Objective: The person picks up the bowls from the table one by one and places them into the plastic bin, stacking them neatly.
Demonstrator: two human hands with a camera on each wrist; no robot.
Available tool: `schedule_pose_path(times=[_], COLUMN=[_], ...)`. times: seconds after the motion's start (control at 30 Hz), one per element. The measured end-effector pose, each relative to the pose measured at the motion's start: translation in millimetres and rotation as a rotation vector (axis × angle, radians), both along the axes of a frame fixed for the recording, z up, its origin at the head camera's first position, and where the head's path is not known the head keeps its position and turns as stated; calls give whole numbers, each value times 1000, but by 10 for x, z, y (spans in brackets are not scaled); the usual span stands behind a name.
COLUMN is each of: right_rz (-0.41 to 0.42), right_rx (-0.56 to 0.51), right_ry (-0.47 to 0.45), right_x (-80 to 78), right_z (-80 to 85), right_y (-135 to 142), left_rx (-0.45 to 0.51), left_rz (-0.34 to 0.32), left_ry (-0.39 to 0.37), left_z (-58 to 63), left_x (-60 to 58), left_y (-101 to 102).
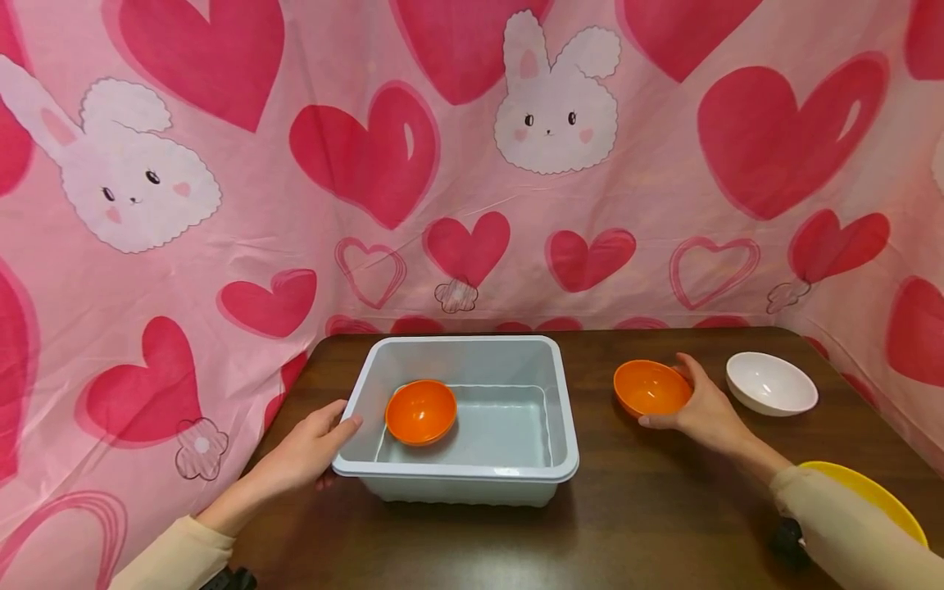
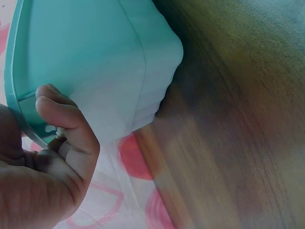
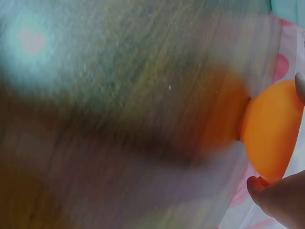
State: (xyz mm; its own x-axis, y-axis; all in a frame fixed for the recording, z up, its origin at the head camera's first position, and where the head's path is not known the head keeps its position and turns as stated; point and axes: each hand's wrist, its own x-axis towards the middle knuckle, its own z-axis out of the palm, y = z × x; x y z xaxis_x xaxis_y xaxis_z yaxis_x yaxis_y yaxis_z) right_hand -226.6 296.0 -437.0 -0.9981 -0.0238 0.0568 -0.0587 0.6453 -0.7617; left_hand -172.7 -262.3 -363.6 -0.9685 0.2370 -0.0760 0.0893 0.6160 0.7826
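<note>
Bowl (image 1: pixel 649 388) — the orange one right of the grey tub (image 1: pixel 459 471) — is pinched by the nearer right hand (image 1: pixel 706 415). The tub's left side is gripped by the left hand (image 1: pixel 308 445), btw.

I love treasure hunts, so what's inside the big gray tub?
One orange bowl is inside the gray tub, toward the left, open side up. I can't see under the bowl or the strip just behind the tub's front wall, because both are covered.

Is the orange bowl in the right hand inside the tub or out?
Out: the right hand holds this orange bowl beside the grey tub, with tabletop showing between them.
</note>
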Motion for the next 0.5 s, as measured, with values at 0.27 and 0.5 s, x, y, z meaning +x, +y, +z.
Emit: schedule_pose_path(times=[0.27, 0.5], right_rz=[1, 8], right_rx=[-28, -48], right_ry=[-12, -26], right_x=[37, 61], right_z=[-17, -11], right_y=[-20, -10], left_rx=[-1, -7], left_rz=[-5, -6], left_ry=[-1, -4], left_z=[-2, 5], left_x=[-11, -14], left_y=[-7, -13])
